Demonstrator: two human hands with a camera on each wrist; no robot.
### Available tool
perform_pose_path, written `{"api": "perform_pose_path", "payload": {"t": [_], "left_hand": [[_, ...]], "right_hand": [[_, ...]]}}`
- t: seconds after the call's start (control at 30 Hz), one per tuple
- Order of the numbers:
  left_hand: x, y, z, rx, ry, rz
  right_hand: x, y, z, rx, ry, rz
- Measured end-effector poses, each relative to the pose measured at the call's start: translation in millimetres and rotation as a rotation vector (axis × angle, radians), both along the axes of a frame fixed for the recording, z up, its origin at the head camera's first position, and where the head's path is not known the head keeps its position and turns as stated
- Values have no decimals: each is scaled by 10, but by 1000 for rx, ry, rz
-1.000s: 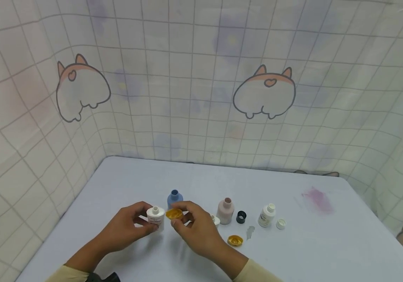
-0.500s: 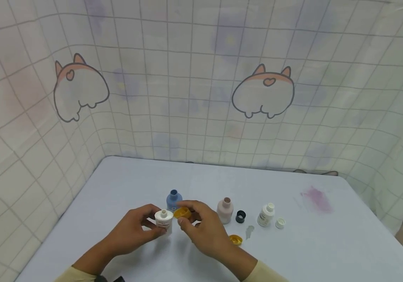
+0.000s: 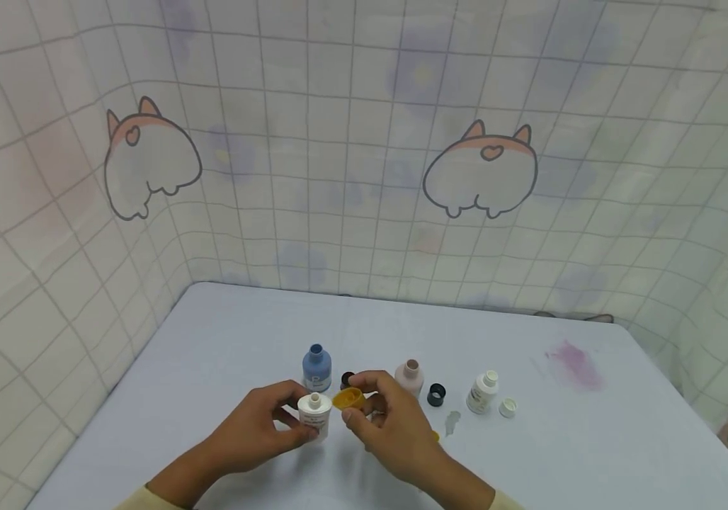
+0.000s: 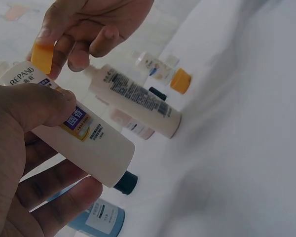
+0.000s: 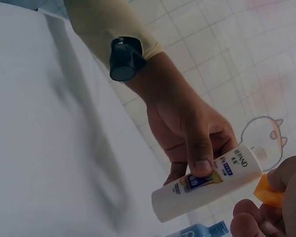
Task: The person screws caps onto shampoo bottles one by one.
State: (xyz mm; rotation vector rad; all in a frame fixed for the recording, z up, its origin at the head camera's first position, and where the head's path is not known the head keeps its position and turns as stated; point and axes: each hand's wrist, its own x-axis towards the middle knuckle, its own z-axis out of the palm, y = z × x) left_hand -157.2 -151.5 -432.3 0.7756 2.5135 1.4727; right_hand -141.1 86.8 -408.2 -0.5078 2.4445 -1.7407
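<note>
My left hand point(image 3: 262, 428) grips a white bottle point(image 3: 314, 418) with a purple-and-gold label, its narrow neck uncapped. Thumb and fingers wrap its sides in the left wrist view. A yellow-orange cap point(image 3: 348, 399) is pinched by my right hand point(image 3: 399, 425), just right of the bottle's shoulder, with its hollow side facing up. Behind the held bottle stands an uncapped blue bottle point(image 3: 317, 370), and a black cap point(image 3: 348, 381) lies right of it. Another white bottle point(image 4: 138, 98) shows in the left wrist view; my right hand hides it in the head view.
Right of my hands stand a pale pink bottle point(image 3: 410, 375) and a small white bottle point(image 3: 482, 392), both uncapped. A black cap point(image 3: 437, 394) and a white cap point(image 3: 508, 407) lie beside them. A second yellow cap point(image 4: 180, 80) lies on the white table point(image 3: 561, 446).
Both hands have shifted right and slightly nearer, carrying the white bottle and yellow cap. The blue bottle and a black cap came into fuller view; the second yellow cap is now mostly covered.
</note>
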Motion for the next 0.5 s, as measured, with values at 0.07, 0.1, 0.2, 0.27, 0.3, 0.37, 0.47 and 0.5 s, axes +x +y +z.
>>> {"api": "perform_pose_path", "payload": {"t": [0.07, 0.1, 0.2, 0.27, 0.3, 0.37, 0.47, 0.5], "left_hand": [[6, 12, -15, -1, 8, -7], [10, 20, -20, -6, 3, -5], [25, 51, -26, -26, -13, -1], [37, 77, -27, -33, -25, -9], [42, 90, -26, -31, -35, -16], [54, 116, -28, -27, -54, -31], [68, 152, -36, -15, -86, -46], [72, 162, -40, -13, -92, -47]], "right_hand": [[32, 31, 6, 1, -4, -1], [44, 48, 4, 4, -6, -3], [74, 105, -12, 0, -32, -14], [87, 147, -32, -4, -46, -23], [91, 167, -43, -6, -52, -28], [97, 203, -62, -6, -61, -39], [106, 246, -83, -4, -66, -51], [109, 259, -87, -6, -67, -53]]}}
